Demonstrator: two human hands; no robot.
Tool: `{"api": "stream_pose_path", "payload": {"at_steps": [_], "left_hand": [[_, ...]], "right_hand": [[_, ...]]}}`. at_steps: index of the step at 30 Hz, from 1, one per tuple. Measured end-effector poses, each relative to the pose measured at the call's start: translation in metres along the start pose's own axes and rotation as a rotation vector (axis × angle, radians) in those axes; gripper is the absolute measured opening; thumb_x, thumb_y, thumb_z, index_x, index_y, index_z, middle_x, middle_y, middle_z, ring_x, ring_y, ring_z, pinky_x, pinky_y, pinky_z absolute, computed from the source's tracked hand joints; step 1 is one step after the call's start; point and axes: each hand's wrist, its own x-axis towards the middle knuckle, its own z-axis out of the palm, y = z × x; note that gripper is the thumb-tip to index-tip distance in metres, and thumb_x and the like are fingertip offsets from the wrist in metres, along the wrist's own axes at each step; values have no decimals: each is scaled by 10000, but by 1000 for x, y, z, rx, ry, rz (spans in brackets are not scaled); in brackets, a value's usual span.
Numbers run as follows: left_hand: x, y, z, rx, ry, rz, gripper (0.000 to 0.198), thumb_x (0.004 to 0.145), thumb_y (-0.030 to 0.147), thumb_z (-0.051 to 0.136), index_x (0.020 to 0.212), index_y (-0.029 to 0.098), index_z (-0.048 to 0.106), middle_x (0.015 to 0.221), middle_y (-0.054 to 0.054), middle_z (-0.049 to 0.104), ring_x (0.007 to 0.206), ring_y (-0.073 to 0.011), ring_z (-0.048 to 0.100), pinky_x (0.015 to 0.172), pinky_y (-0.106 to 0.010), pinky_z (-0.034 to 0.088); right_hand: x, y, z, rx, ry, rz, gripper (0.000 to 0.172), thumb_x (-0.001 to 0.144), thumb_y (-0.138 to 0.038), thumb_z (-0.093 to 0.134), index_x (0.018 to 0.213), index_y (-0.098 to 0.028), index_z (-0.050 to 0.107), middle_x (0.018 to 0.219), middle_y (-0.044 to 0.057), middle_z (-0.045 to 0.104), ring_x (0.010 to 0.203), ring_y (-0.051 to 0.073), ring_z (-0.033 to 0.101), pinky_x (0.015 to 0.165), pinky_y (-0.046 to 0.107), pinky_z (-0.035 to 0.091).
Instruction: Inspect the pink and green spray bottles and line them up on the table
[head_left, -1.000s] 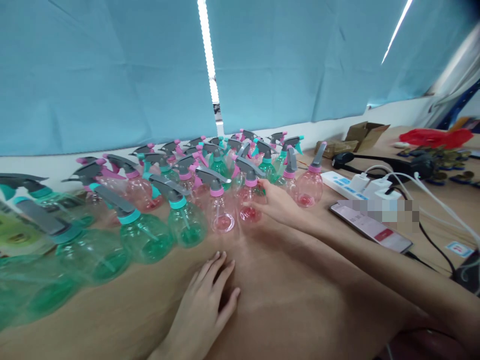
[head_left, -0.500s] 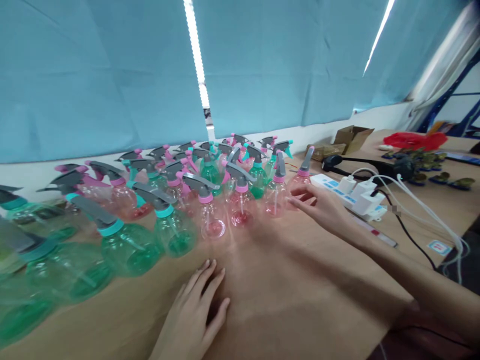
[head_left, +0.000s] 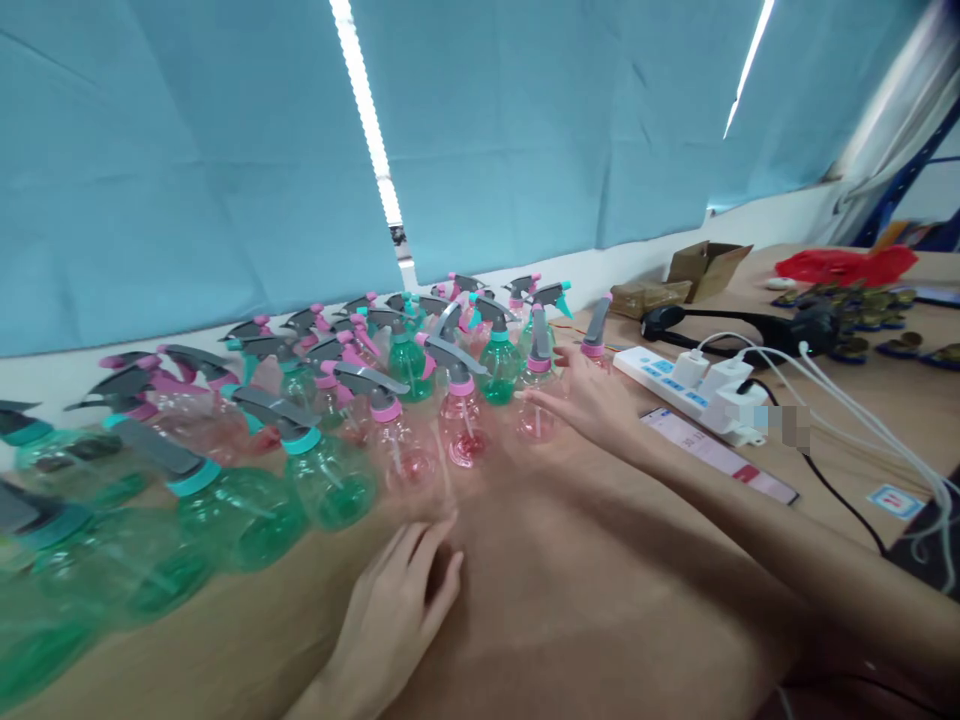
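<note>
My left hand [head_left: 397,600] lies on the brown table in front of the bottles, its fingers stretched out and holding nothing. Farther forward on the right, my right hand [head_left: 596,400] is open, thumb and fingers apart. Its thumb overlaps a clear pink spray bottle [head_left: 537,418] with a grey trigger; whether skin touches plastic I cannot tell. Another pink spray bottle [head_left: 598,330] stands just behind this hand, partly hidden by it. To the left are a pink spray bottle [head_left: 466,425], a paler pink one [head_left: 405,450] and a green spray bottle [head_left: 330,480].
Several more green and pink bottles crowd the left and back. A white power strip [head_left: 660,375] with plugged chargers, a phone [head_left: 720,455], a black headset [head_left: 720,325] and an open cardboard box [head_left: 709,270] occupy the right. Blue sheeting [head_left: 510,130] hangs behind.
My right hand has shifted left, from beside the rightmost pink bottle to the one left of it, its thumb now spread wider. My left hand stays on the table. The view has shifted slightly.
</note>
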Motion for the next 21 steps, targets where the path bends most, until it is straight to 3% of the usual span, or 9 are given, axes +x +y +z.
{"api": "stream_pose_path", "payload": {"at_steps": [3, 9, 21], "left_hand": [[35, 12, 3, 111, -38, -43, 353, 980, 283, 366, 1274, 190, 536, 930, -56, 668, 730, -215, 681, 570, -293, 527], [87, 27, 14, 195, -75, -67, 438, 959, 259, 483, 1396, 241, 459, 925, -51, 676, 742, -228, 679, 592, -291, 496], [100, 35, 21, 305, -163, -172, 477, 954, 263, 502, 1424, 233, 433, 1002, -100, 698, 687, -249, 690, 541, -296, 476]], "right_hand": [[4, -5, 4, -48, -39, 40, 626, 792, -641, 523, 1184, -153, 509, 1116, 172, 660, 1069, 371, 604, 820, 482, 452], [10, -3, 12, -66, -70, 28, 479, 822, -551, 546, 1047, -129, 549, 946, 163, 698, 915, 359, 654, 666, 391, 446], [13, 10, 17, -23, -86, -45, 467, 811, -589, 547, 992, -160, 531, 917, 146, 693, 871, 345, 656, 641, 382, 443]]}}
